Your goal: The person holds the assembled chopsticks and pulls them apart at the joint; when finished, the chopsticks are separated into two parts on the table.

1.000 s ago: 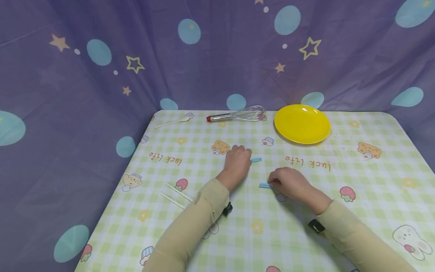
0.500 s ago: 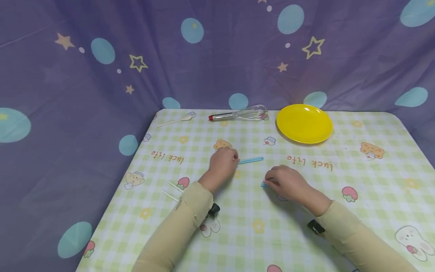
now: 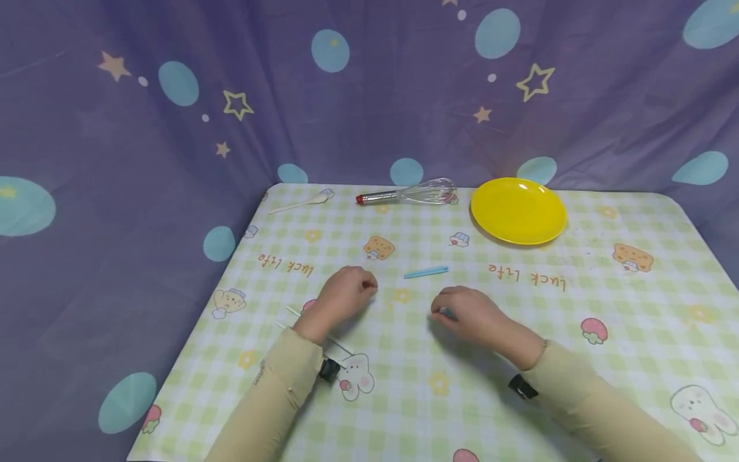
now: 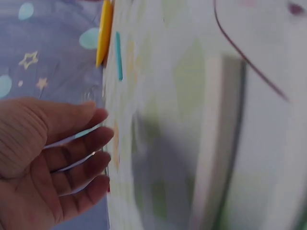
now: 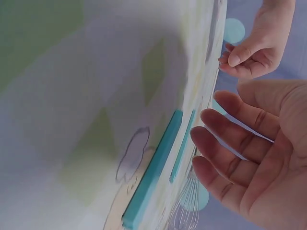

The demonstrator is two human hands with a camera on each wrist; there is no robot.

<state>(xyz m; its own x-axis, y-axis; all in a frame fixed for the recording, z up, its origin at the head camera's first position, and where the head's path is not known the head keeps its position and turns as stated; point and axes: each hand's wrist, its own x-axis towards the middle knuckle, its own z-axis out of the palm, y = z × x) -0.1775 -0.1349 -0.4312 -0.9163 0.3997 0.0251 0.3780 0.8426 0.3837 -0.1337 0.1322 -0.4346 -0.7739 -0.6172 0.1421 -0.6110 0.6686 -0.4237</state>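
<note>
My left hand (image 3: 345,292) hovers above the left middle of the cloth, fingers loosely bent around nothing. Under its wrist lie two pale chopsticks (image 3: 342,345), partly covered by the arm; one chopstick (image 4: 218,139) shows large in the left wrist view. A slim blue bar (image 3: 426,273), perhaps a bag sealing clip, lies between the hands and farther back. My right hand (image 3: 470,314) is over a second blue bar (image 5: 153,172), which lies on the cloth. In the right wrist view its fingers (image 5: 225,134) are relaxed and apart from that bar.
Along the back edge lie a pale spoon (image 3: 300,205), a whisk (image 3: 407,194) with a red handle end, and a yellow plate (image 3: 518,212). The checked tablecloth (image 3: 508,410) covers the table. A purple curtain (image 3: 369,96) hangs behind.
My left hand has let go of the farther blue bar and drawn back to the left, leaving it lying in full view. My right hand has shifted slightly left, covering most of the nearer bar.
</note>
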